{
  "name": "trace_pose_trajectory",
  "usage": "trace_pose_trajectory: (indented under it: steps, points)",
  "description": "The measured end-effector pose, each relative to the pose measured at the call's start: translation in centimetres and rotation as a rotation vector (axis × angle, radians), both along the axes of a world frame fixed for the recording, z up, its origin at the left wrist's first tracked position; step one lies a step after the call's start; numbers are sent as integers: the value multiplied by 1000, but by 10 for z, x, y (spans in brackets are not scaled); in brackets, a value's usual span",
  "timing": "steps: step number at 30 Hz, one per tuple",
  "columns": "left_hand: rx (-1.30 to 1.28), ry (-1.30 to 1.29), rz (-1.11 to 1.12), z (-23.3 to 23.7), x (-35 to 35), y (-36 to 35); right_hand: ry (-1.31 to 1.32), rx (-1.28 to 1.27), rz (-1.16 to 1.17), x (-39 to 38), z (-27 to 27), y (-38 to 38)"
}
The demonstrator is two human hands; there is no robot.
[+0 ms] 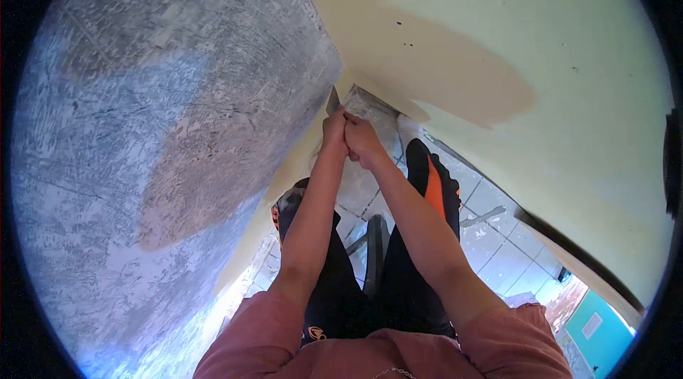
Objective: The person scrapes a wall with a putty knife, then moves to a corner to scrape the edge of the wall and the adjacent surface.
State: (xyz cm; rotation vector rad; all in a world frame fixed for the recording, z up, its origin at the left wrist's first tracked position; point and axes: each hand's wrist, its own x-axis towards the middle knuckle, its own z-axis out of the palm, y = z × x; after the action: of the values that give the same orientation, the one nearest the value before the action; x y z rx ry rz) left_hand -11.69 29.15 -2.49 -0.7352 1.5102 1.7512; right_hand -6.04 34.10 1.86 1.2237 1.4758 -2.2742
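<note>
Both of my hands meet at the centre, low in the corner between two walls. My left hand [334, 130] is closed round the handle end of a flat metal scraper [333, 100], whose blade points up against the edge of the rough grey wall [206, 94]. My right hand [363, 140] is closed too and pressed against the left one, its fingers wrapped at the same handle. Most of the handle is hidden by my fingers. Below the grey coating, a strip of yellowish wall shows.
A smooth yellow-green wall [498, 44] rises on the right. Dusty white floor tiles [498, 258] lie below, with my black and orange shoe [434, 183] near that wall. A dark bar [375, 254] stands between my legs. A turquoise panel [597, 333] is at lower right.
</note>
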Motion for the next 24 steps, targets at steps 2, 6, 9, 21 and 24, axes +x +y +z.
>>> trace_pose_trajectory:
  steps: [2, 6, 9, 21, 24]
  points:
    - [-12, 12, -1, -3, 2, -2, -6, 6, 28, 3, 10, 1]
    - [-19, -3, -83, -6, -4, -5, -22, -35, 9, -1, 0, 1]
    - [-36, 30, -24, 1, -1, -2, -2, 5, -16, -2, 4, -2]
    - [-101, 8, -22, -28, -2, -6, -15, -42, -22, 3, -9, -6]
    - [-55, -18, -13, -1, 7, -14, -40, 5, 28, 8, 6, -11]
